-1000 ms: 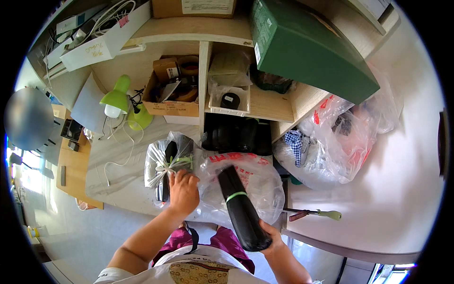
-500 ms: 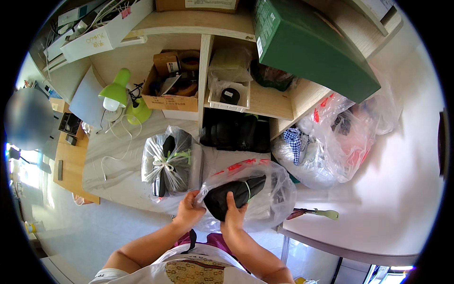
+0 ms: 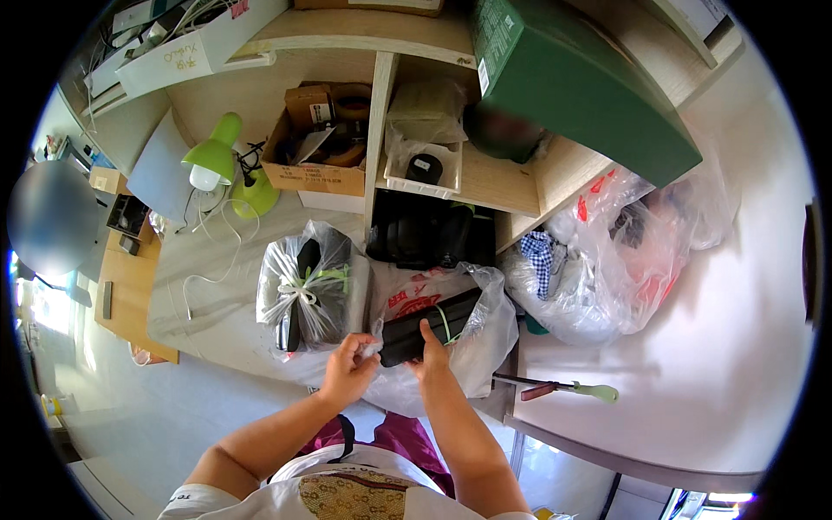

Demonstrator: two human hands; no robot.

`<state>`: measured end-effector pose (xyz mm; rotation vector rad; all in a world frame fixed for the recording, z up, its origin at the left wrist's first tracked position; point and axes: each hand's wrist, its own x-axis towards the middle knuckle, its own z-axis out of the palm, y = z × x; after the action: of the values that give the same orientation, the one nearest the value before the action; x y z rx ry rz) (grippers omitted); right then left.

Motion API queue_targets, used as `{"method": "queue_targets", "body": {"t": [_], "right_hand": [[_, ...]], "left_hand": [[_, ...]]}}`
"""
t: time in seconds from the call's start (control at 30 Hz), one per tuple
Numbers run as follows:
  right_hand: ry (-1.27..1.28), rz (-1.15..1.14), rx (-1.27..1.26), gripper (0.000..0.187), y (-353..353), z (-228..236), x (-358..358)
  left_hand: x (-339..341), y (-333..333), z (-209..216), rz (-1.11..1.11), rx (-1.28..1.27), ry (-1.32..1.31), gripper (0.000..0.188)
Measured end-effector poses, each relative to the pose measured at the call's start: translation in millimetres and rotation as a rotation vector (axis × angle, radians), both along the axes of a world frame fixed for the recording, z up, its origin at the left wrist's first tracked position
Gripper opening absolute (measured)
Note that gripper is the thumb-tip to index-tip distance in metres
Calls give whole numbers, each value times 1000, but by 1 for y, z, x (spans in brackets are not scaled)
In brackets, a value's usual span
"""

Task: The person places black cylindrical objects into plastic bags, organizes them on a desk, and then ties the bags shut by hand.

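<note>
At the desk's front edge, my right hand [image 3: 429, 354] grips a long black folded bundle [image 3: 403, 336] from below, its thumb lying on top. A pale green band circles the bundle. Under and around it spreads a clear plastic bag [image 3: 496, 334] with red print. My left hand [image 3: 348, 371] is closed beside the bundle's left end, pinching a crumpled bit of the clear bag. Just left stands a second clear bag [image 3: 325, 290], tied in a white knot, with dark things inside. Fingers under the bundle are hidden.
A green lamp [image 3: 211, 160] and white cable [image 3: 195, 282] are on the left. Behind are a cardboard box [image 3: 321, 178], a white basket [image 3: 446, 184] and black items [image 3: 425, 234]. A green box [image 3: 581, 95] juts overhead. Right lie stuffed bags [image 3: 598, 277] and a green-handled tool [image 3: 594, 393].
The black bundle has moved slightly up and now lies straighter. The clear bag has sunk flatter around it. My right hand has shifted up with the bundle, while the left stays at its left end.
</note>
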<state>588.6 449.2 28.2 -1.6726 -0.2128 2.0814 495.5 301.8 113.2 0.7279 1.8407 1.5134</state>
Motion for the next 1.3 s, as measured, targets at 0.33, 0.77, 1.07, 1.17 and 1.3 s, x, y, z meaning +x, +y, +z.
{"method": "queue_targets", "body": {"t": [0.33,0.77,1.07,1.17,1.3], "right_hand": [[18,59,118,42,13,-17,18],[-25,-122,751,83,96,88,113],[-238,85,701,74,86,123,148],[-515,693,889,42,76,86,144],[-668,1188,1436,22,54,73,78]], "left_hand": [[-15,4,21,132,214,164,10],[-41,3,25,200,541,-422,11],[-55,2,66,58,256,-267,15],[-47,-3,50,-4,162,-322,27],[-34,-4,38,-3,207,-428,44]]}}
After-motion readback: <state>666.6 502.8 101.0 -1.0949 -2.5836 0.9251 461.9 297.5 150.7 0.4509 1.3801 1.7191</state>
